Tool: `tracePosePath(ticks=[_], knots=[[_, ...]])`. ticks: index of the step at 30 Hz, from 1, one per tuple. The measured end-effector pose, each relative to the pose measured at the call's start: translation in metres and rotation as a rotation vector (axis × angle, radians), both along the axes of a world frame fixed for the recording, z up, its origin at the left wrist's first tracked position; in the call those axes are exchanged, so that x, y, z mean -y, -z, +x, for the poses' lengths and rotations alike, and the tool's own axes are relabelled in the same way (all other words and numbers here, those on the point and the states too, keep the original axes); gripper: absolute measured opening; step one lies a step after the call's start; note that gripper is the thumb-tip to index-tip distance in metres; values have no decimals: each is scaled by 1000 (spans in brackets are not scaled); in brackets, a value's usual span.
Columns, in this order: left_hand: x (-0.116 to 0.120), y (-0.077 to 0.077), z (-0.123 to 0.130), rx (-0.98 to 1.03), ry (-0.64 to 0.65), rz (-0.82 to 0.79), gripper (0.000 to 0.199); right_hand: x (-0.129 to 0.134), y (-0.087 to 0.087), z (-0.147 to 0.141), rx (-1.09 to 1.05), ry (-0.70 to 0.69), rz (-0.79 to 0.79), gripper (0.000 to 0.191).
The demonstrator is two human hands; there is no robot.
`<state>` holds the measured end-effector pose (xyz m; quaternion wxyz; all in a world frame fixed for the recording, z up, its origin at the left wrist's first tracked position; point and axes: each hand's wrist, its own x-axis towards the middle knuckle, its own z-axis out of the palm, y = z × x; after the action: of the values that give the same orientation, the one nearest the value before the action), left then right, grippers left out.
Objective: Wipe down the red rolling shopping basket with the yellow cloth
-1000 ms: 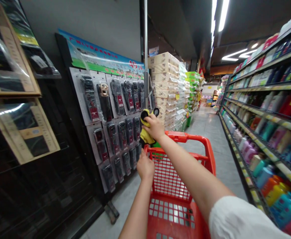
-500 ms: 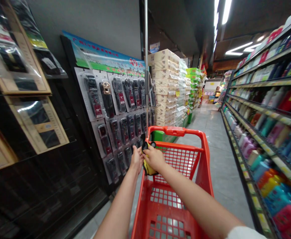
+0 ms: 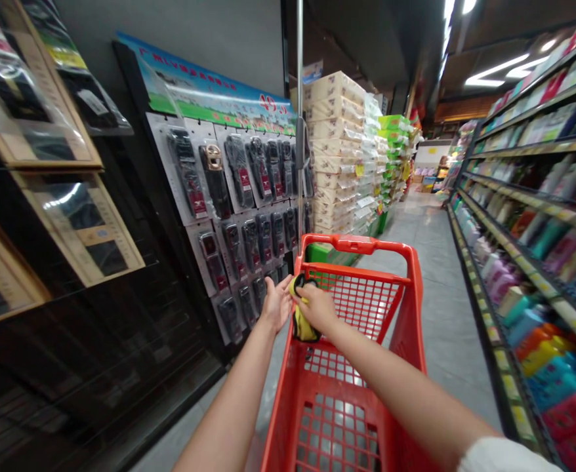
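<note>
A yellow cloth with black edging [image 3: 304, 329] hangs bunched over the near-left part of a red shopping cart [image 3: 418, 321]. My right hand [image 3: 320, 308] grips the upper part of the cloth, fingers closed round it. Just left of it, my left hand [image 3: 276, 305] is open, palm turned toward the cloth and thumb apart. Its fingertips reach the cloth's edge; whether they touch it I cannot tell. Below my arms the cart's slotted basket floor shows bare red plastic. The cart's handle-like top bar [image 3: 359, 245] rises beyond my hands.
Packaged belts [image 3: 241, 174] hang on a display board at the left, beside boxed goods [image 3: 84, 229]. A thin metal pole [image 3: 300, 78] stands behind the cart. Stacked tissue packs [image 3: 334, 144] line the aisle. Shelves of bottles [image 3: 538, 262] run along the right.
My left hand has opened a little more, its fingers slightly spread beside the cloth. My right hand keeps hold of the cloth. The view has shifted slightly, moving the cart right and up.
</note>
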<state>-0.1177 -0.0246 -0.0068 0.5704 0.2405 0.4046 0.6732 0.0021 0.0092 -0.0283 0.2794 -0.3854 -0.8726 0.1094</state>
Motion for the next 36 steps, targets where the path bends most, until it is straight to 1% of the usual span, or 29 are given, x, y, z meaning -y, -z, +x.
tracePosePath(ticks=[2,4,6,8,10,11,12,14,16,17,18,20,21,22,23,25,26,27,28,29,31,33,34,35,36], knots=[[0,0,0,0,11,-4,84,20,19,11,-15,-129,-1,26],[2,2,-3,2,40,1,85,24,27,17,-47,-216,-27,24],[5,4,-7,4,82,4,86,18,25,18,-112,-199,-72,23],[10,7,-11,8,121,-2,88,12,20,15,-169,-116,-107,24],[16,10,-16,17,142,-11,91,19,20,15,-179,-76,-116,26],[18,12,-17,24,146,-14,91,27,23,17,-166,-99,-112,26],[20,13,-18,32,150,-14,91,38,26,21,-143,-153,-107,26],[22,15,-19,49,154,-10,91,60,34,30,-94,-312,-104,24],[23,17,-17,60,152,-6,90,72,37,38,-62,-442,-119,21],[23,17,-16,63,144,-2,89,74,37,40,-69,-453,-138,19],[23,18,-15,65,135,0,88,74,35,41,-92,-420,-161,19],[23,17,-13,60,112,-4,87,73,32,39,-152,-309,-199,18],[22,17,-11,54,100,-9,86,75,32,38,-176,-277,-210,18],[22,17,-10,44,87,-16,86,79,34,37,-196,-285,-219,18],[20,17,-9,22,64,-23,84,86,37,38,-211,-339,-238,18],[15,18,-5,-104,-31,-38,76,100,49,40,-268,-510,-334,16],[12,19,-2,-191,-91,-40,69,104,56,41,-328,-564,-415,16],[8,20,2,-278,-149,-36,60,105,62,42,-410,-566,-507,19],[4,22,6,-353,-192,-27,52,101,67,42,-509,-513,-594,23],[0,24,10,-401,-216,-16,45,91,69,41,-620,-411,-661,27],[-5,30,18,-466,-211,33,39,59,64,36,-820,-143,-710,35],[-8,35,22,-578,-179,104,40,17,49,27,-945,73,-665,42],[-8,37,23,-638,-155,140,42,-3,40,21,-979,140,-625,44],[-8,39,24,-677,-139,162,43,-21,31,13,-996,175,-580,45],[-7,41,24,-695,-124,181,44,-36,25,5,-999,179,-536,46]])
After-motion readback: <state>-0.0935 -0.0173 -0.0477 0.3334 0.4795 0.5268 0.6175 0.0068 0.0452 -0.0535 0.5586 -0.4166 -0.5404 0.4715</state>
